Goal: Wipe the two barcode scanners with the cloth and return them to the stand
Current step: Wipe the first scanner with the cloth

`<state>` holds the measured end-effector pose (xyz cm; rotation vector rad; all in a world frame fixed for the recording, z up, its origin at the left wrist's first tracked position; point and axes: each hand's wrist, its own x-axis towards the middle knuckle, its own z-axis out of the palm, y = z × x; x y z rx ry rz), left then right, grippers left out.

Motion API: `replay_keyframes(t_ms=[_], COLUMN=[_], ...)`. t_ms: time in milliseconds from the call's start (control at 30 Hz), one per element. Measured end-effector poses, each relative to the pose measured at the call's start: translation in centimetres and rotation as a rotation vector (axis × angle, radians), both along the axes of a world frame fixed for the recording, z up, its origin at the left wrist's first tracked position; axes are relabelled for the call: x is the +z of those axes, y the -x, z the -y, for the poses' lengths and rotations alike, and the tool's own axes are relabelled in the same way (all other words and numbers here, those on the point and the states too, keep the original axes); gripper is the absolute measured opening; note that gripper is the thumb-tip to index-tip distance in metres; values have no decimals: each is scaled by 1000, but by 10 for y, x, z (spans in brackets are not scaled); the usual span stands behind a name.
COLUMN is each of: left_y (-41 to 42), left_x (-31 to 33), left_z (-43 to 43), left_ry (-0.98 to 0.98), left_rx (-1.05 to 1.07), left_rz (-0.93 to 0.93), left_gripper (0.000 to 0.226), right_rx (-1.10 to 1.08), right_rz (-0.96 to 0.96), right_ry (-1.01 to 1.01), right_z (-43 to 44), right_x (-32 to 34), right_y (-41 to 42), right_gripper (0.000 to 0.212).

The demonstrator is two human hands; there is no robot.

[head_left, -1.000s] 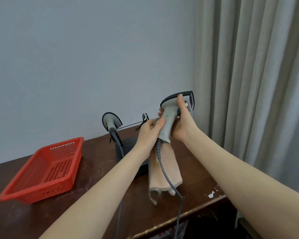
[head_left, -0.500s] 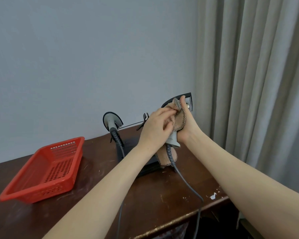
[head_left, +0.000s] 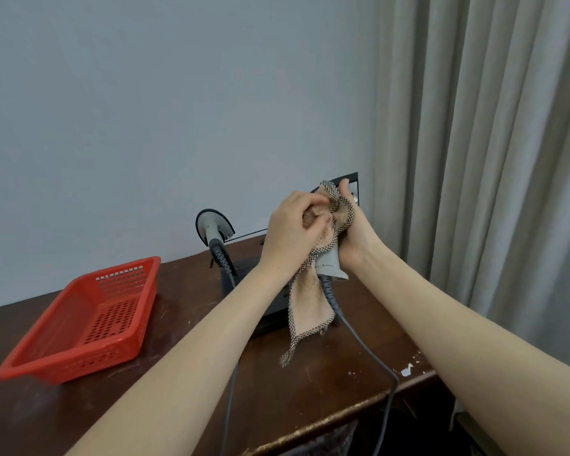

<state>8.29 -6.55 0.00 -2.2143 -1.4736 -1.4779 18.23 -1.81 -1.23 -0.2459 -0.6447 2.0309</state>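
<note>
My right hand (head_left: 354, 236) grips a grey barcode scanner (head_left: 330, 265) by its handle and holds it upright above the table. Its black head shows just behind my fingers. My left hand (head_left: 291, 230) bunches a tan cloth with a checked border (head_left: 308, 299) against the scanner's upper body. The cloth's loose end hangs down toward the table. A second grey scanner (head_left: 212, 227) sits upright on the black stand (head_left: 244, 274) at the back of the table. Cables from both scanners trail over the table's front edge.
A red plastic basket (head_left: 79, 320) lies on the left of the dark wooden table (head_left: 309, 383). A grey wall stands behind and beige curtains (head_left: 480, 143) hang at the right. White paint chips mark the table's right corner.
My left hand moved from the scanner's handle up to its head, bringing the cloth with it. The cloth went from hanging flat below the scanner to bunched over its upper part.
</note>
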Motion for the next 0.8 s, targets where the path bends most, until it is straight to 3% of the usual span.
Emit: replay_keyframes(t_ms=[100, 300, 367, 533, 633, 800], left_y=[-2, 2, 4, 1, -4, -2], left_x=[-6, -24, -20, 2, -6, -20], left_z=[-1, 22, 23, 9, 7, 20], left_ry=[103, 204, 226, 24, 142, 269], left_rx=[-7, -196, -225, 0, -15, -121], left_rz=[-69, -140, -134, 162, 29, -86], left_gripper=[23, 10, 11, 20, 26, 14], right_rx=[0, 66, 61, 13, 22, 6], right_rz=[-24, 197, 194, -3, -73, 184], right_ry=[22, 84, 71, -39, -29, 100], right_z=[1, 1, 2, 2, 9, -1], right_x=[-1, -5, -4, -2, 0, -15], right_y=[-1, -14, -12, -3, 0, -13], right_gripper=[59, 79, 74, 56, 56, 62])
